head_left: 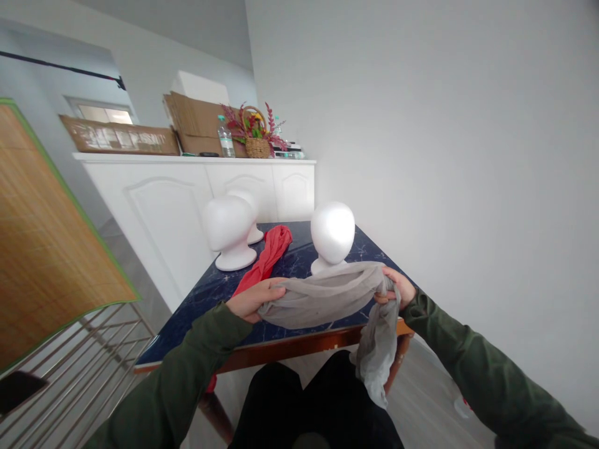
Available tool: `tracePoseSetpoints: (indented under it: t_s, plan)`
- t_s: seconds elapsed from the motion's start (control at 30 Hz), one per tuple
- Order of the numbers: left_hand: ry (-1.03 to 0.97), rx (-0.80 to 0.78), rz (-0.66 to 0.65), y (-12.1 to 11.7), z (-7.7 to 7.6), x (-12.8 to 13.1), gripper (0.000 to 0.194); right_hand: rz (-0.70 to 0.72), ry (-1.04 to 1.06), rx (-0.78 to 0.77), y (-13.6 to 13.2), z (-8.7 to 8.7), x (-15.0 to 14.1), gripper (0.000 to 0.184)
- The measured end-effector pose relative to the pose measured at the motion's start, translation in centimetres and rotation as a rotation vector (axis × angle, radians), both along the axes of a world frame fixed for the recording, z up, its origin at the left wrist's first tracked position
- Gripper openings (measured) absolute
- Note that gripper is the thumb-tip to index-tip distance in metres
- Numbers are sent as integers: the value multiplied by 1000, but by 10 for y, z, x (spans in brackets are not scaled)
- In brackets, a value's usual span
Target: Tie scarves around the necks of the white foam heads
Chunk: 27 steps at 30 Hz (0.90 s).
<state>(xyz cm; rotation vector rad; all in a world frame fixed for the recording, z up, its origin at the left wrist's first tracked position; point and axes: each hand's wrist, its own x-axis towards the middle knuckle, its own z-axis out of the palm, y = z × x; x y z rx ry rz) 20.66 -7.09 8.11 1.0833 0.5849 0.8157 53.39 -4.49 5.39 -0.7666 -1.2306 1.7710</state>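
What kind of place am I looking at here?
Probably a room in a home, perhaps used as a small workspace: a flower basket sits on a white panelled cabinet, and white mannequin heads stand on a blue marble-patterned table.

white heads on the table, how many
3: the right head, beyond the grey scarf; the nearer left head; and the rear left head, partly hidden behind it.

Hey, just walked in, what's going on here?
Someone is holding a grey scarf spread between their left hand and right hand, over the near edge of a blue marble-patterned table. One end hangs down below the right hand. A bare white mannequin head stands just beyond; two more heads stand farther left, beside a red scarf.
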Motion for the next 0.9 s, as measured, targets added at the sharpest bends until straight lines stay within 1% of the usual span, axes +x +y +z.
tracePoseSetpoints:
  t_s: [0.03, 0.07, 0.17, 0.23, 0.3, 0.33, 0.37, 0.43, 0.5, 0.57, 0.63, 0.73, 0.8, 0.87, 0.9]
  plan:
    - [-37, 22, 13, 0, -1, -1, 43, 51, -29, -46, 0, -2, 2, 41]
    - [-94, 44, 62, 1, -1, -1, 45, 111, -71, -89, 0, -4, 3, 45]
    - [-287, 89, 312, 3, -1, 2, 43, 328, -212, -174, -6, -13, 3, 57]
    - [-354, 94, 438, 5, -1, 7, 45, 443, -252, -201, -11, -18, 0, 61]
    - [-368, 88, 488, 5, 0, 12, 47, 524, -227, -194, -16, -23, -4, 63]
    - [-363, 89, 492, 5, 0, 14, 48, 548, -203, -163, -17, -24, -6, 62]
    - [-351, 94, 479, 4, 0, 15, 49, 559, -179, -111, -18, -25, -8, 62]
    - [-304, 112, 404, 0, 1, 16, 56, 528, -151, 38, -18, -27, -11, 64]
    - [-249, 135, 292, -5, 3, 13, 66, 485, -185, 173, -17, -28, -13, 74]
    - [-206, 155, 191, -9, 8, 9, 77, 459, -257, 253, -16, -31, -13, 79]
    - [-185, 168, 121, -12, 13, 5, 83, 452, -330, 301, -16, -37, -14, 77]
    - [-134, 167, 35, -14, 22, 3, 82, 427, -419, 376, -18, -49, -23, 71]
    - [-40, 161, -57, -13, 27, 8, 79, 346, -447, 441, -19, -54, -37, 72]
    - [94, 164, -169, -11, 31, 17, 74, 251, -385, 487, -20, -52, -56, 76]
    - [164, 178, -216, -9, 32, 23, 72, 238, -323, 493, -19, -48, -67, 78]
